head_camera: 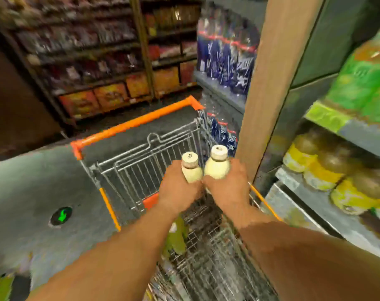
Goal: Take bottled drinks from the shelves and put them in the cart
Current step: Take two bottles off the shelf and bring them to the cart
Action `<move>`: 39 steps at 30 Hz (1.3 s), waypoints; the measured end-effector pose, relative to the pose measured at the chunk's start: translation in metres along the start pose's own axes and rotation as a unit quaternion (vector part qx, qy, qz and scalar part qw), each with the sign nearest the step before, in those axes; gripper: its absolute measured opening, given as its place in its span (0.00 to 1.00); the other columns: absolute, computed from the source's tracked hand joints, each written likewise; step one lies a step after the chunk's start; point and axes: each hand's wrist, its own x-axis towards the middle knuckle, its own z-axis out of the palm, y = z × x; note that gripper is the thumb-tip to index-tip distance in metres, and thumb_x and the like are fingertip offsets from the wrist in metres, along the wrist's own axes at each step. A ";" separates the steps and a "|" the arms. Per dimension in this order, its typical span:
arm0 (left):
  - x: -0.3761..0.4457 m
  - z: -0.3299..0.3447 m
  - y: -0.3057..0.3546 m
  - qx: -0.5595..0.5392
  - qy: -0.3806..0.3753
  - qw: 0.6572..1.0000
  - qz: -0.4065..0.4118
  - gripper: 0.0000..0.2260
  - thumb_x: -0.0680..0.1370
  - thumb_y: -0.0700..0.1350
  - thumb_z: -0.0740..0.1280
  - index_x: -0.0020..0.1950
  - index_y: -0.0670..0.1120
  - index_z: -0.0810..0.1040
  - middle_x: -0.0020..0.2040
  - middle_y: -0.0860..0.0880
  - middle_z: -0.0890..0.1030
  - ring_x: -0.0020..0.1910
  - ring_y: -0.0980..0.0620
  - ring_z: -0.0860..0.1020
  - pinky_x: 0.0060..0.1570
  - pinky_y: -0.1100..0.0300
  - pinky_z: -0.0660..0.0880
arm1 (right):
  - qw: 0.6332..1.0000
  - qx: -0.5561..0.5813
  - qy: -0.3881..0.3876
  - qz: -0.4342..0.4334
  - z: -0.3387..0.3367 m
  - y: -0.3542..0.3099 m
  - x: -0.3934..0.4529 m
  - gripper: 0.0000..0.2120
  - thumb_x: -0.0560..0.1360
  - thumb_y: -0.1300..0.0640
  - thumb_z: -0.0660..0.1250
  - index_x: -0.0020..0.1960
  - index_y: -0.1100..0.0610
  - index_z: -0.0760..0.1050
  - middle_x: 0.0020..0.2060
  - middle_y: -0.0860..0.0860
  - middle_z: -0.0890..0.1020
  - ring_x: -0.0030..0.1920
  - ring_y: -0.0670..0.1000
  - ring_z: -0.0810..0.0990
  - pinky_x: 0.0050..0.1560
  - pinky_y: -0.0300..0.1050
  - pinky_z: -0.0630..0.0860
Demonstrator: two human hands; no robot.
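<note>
over the cart, wire basket with orange plastic rim: i log left hand grasping one cream bottle, right hand grasping its twin. smooth rounded plastic, tan screw caps, held upright and touching. step, by my judgement: carry done, deposit pending; next, lower both and release.

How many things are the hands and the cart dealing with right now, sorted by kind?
Cream bottles in hand: 2, one in the left hand (left bottle) and one in the right hand (right bottle)
Hands: 2
Carts: 1, the wire cart with orange trim
Total: 5
</note>
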 end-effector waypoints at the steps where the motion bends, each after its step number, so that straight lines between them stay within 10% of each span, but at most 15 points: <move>1: -0.005 -0.020 0.022 -0.005 0.008 1.000 0.026 0.14 0.70 0.56 0.70 0.48 0.50 0.75 0.44 0.51 0.78 0.44 0.49 0.78 0.38 0.58 0.70 | 1.000 0.008 0.013 -0.012 -0.020 -0.022 -0.006 0.31 0.59 0.49 0.78 0.58 0.56 0.70 0.52 0.55 0.75 0.53 0.60 0.77 0.48 0.51 0.75; 7: -0.042 -0.112 0.173 -0.044 0.083 0.983 0.160 0.14 0.66 0.51 0.75 0.45 0.66 0.75 0.40 0.65 0.79 0.38 0.68 0.77 0.29 0.71 0.68 | 0.989 -0.007 0.127 -0.074 -0.148 -0.135 -0.038 0.29 0.59 0.41 0.77 0.53 0.52 0.71 0.49 0.53 0.75 0.50 0.60 0.78 0.41 0.45 0.68; 15: -0.103 -0.125 0.353 -0.085 0.068 0.959 0.260 0.18 0.61 0.65 0.71 0.45 0.60 0.73 0.41 0.60 0.78 0.40 0.63 0.76 0.35 0.66 0.68 | 0.962 -0.044 0.246 -0.108 -0.350 -0.194 -0.084 0.31 0.58 0.37 0.75 0.54 0.50 0.70 0.50 0.51 0.75 0.51 0.58 0.77 0.44 0.48 0.71; 39: -0.512 0.058 0.740 -0.208 -0.111 0.841 0.487 0.22 0.60 0.69 0.69 0.50 0.62 0.73 0.46 0.61 0.79 0.45 0.57 0.79 0.47 0.51 0.81 | 0.843 -0.149 0.517 -0.019 -0.857 -0.086 -0.415 0.38 0.58 0.34 0.67 0.64 0.50 0.66 0.54 0.49 0.73 0.54 0.54 0.76 0.51 0.51 0.75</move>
